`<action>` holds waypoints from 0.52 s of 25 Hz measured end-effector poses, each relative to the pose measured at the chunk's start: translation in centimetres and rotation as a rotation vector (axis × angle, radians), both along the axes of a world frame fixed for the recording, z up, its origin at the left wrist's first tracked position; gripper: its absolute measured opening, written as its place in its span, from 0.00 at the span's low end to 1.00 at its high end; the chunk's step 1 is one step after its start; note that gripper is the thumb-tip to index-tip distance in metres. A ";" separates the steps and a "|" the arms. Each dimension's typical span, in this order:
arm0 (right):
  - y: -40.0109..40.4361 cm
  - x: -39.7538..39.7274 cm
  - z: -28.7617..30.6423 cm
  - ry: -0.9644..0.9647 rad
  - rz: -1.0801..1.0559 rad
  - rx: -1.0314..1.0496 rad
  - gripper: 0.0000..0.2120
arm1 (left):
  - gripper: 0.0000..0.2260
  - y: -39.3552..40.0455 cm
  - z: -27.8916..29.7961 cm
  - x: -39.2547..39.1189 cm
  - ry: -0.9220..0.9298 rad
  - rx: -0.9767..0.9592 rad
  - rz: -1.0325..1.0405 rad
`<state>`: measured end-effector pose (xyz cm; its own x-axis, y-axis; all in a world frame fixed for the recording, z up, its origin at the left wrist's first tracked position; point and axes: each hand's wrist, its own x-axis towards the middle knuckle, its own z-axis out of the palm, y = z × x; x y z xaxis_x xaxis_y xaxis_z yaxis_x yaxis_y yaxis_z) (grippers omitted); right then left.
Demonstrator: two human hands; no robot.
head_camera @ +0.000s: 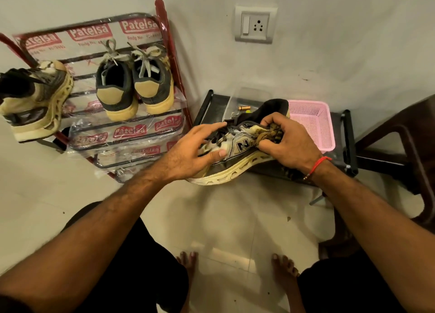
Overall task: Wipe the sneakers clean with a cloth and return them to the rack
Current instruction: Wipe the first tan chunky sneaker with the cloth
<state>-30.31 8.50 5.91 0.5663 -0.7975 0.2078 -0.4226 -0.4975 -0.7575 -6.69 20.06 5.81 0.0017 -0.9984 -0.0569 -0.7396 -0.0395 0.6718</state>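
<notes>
A worn cream and black sneaker (237,157) with an N logo lies on its side over the edge of a low black stand (207,105). My left hand (193,151) grips its toe and laces. My right hand (286,139) holds a crumpled brownish cloth (269,133) against the sneaker's side near the heel. The matching sneaker (35,101) sits at the left end of the red metal rack (164,25). A pair of dark and tan sneakers (134,84) stands on the rack's upper shelf, heels toward me.
A pink plastic basket (315,126) and a clear container (247,96) sit on the black stand. A brown plastic chair (404,133) stands at the right. A wall socket (255,25) is above. My bare feet (188,263) rest on the tiled floor.
</notes>
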 end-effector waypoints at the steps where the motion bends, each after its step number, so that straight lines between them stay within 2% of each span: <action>1: -0.2 -0.1 0.3 -0.021 -0.021 0.011 0.13 | 0.38 0.5 0.3 -0.5 -0.018 0.043 0.016; 3: -0.1 -0.1 0.7 -0.061 -0.047 0.037 0.13 | 0.48 1.0 0.9 -1.4 -0.212 0.123 0.029; 5: 0.1 0.1 0.8 -0.087 -0.061 0.059 0.12 | 0.52 1.2 1.0 -2.4 -0.383 0.146 0.056; 6: 0.1 0.0 0.8 -0.090 -0.058 0.067 0.12 | 0.52 1.3 0.8 -2.6 -0.373 0.132 0.081; 9: 0.1 -0.4 0.7 -0.083 -0.027 0.062 0.12 | 0.45 1.6 -0.7 -2.1 -0.152 0.088 0.124; 13: -0.1 -0.6 -0.3 -0.054 -0.028 0.045 0.12 | 0.47 1.0 -2.5 -2.1 -0.087 0.199 0.018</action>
<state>-30.89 8.41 5.59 0.5330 -0.8220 0.2008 -0.3939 -0.4510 -0.8009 -8.81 21.03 3.32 0.0332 -0.9672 -0.2520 -0.7923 -0.1792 0.5833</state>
